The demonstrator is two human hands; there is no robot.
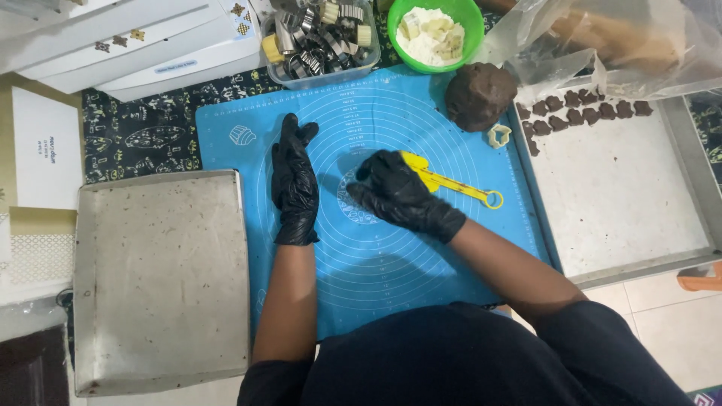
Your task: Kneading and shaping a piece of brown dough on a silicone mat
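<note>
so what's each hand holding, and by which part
The right hand grips the yellow scraper tool at its wide end, ringed handle sticking out. The left hand lies flat on the blue mat, holding nothing.

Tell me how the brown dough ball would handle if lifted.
The dough ball looks dense, so probably heavy for its size. Its lumpy, matte surface suggests it's soft and would dent under fingers. It sits slumped on the blue mat, so rolling seems unlikely.

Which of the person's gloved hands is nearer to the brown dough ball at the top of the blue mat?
Right. The right hand, holding a yellow tool, lies just below-left of the dough ball. The left hand rests flat, farther left on the blue mat.
</note>
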